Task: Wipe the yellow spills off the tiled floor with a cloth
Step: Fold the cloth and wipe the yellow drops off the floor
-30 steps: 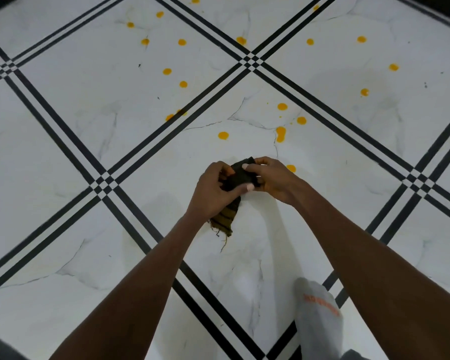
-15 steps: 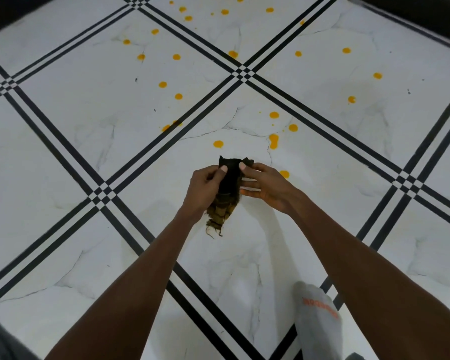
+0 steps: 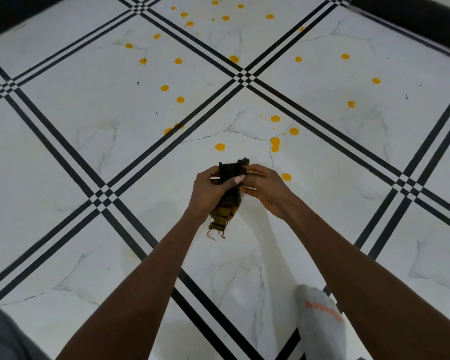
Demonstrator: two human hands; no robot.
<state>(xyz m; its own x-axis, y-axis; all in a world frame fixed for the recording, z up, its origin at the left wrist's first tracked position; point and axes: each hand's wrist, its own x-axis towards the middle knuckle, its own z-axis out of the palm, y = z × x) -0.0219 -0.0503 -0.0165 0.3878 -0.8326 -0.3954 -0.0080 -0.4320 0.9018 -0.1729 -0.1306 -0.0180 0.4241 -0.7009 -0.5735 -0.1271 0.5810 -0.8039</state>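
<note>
One cloth [image 3: 230,187], dark at its upper end and striped olive-yellow with frayed threads at its lower end, hangs bunched between two hands just above the middle of the frame. The left hand [image 3: 209,189] grasps it from the left, thumb laid across the dark part, and the right hand [image 3: 264,189] pinches its upper right edge with curled fingers; both hands are closed on the fabric, held above the tiled floor [image 3: 63,178]. Yellow spills [image 3: 220,147] dot the white marble-patterned tiles: one round drop lies just right of the right hand, one sits just above the cloth, and a cluster of four larger spots, one of them elongated, lies up and to the right of that. About ten more are scattered across the upper left tile and top centre, and roughly five across the upper right tile; a few tiny specks are too small to count. Black triple lines cross the floor diagonally, meeting in small checkered squares. One foot in a grey sock [image 3: 320,323] with orange lettering stands at the lower right, and a patch of grey fabric [image 3: 3,336] fills the lower left corner.
</note>
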